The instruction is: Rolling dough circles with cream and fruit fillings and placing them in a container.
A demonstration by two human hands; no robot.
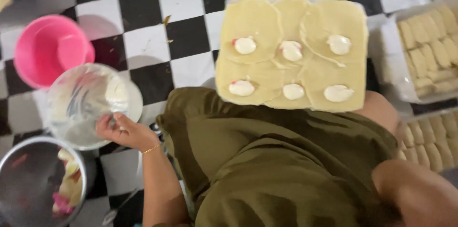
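Olive cloth covers the person's lap (286, 169), and on the knee rests a board (291, 52) of pale wrappers, six in two rows, each with a white dab of filling at its middle. The left hand (126, 131) grips the near rim of a clear bowl (88, 103) smeared with white cream; the fingers are curled around that rim, holding it. The bowl sits on the checkered floor (148, 41), left of the lap, between a pink tub (50, 48) and a steel pot (33, 179). From the hand, the board lies up and to the right, its long side running left to right. The right hand is out of view; only an arm (420, 193) shows at the lower right corner. Trays of folded rolls (429, 45) line the right edge.
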